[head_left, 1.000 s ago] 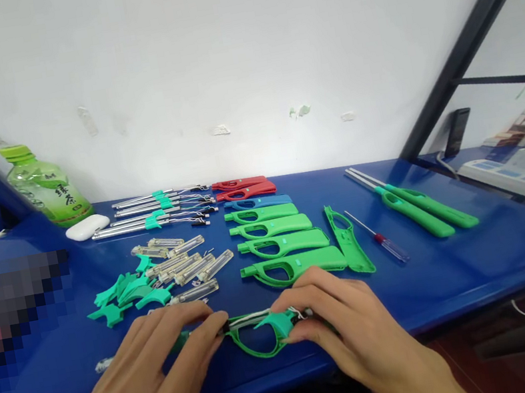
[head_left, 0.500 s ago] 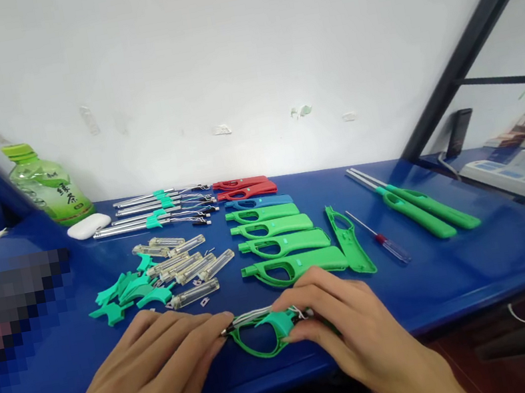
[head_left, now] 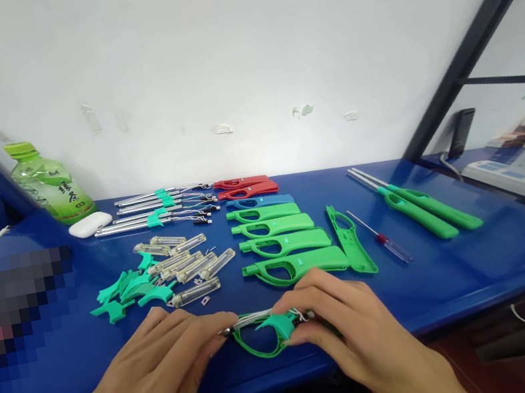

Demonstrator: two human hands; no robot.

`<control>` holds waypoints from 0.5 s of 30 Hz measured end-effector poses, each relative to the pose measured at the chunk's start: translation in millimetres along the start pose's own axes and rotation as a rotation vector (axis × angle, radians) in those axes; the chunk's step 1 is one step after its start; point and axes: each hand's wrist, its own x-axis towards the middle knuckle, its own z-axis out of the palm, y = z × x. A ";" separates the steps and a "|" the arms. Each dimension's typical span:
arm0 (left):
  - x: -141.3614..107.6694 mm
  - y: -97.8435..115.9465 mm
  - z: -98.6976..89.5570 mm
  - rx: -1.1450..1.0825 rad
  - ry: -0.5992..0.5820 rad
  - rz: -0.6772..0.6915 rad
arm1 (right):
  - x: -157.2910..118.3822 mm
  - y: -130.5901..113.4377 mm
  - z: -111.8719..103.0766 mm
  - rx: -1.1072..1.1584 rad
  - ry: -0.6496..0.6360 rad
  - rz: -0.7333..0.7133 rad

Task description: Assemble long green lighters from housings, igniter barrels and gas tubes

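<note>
Close to the table's front edge, a green lighter half-shell [head_left: 255, 351] is held between both hands. White wires run along its upper side, and a teal trigger piece [head_left: 279, 326] sits at its finger loop. The fingertips of my left hand [head_left: 168, 355] pinch the left end, where a dark tip shows; the tube beyond is hidden under the hand. My right hand [head_left: 345, 317] grips the shell's right part, thumb and fingers closed around the trigger's rear and the wires. Most of the handle is hidden by it.
Behind lie green lighter shells [head_left: 299, 263], clear fuel tanks [head_left: 198, 292], loose teal triggers [head_left: 139, 287] and metal tubes with wires [head_left: 142, 207]. A screwdriver [head_left: 392, 249] and two assembled lighters [head_left: 420, 212] are to the right. A tea bottle [head_left: 52, 186] stands back left.
Both hands keep their hold, with the half-shell almost still. My left fingers shift very slightly at its left end. The whole view drifts a little.
</note>
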 end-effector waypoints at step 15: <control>12.2 7.8 2.3 -0.248 -0.101 -0.143 | 0.9 -0.5 0.0 0.008 -0.002 -0.007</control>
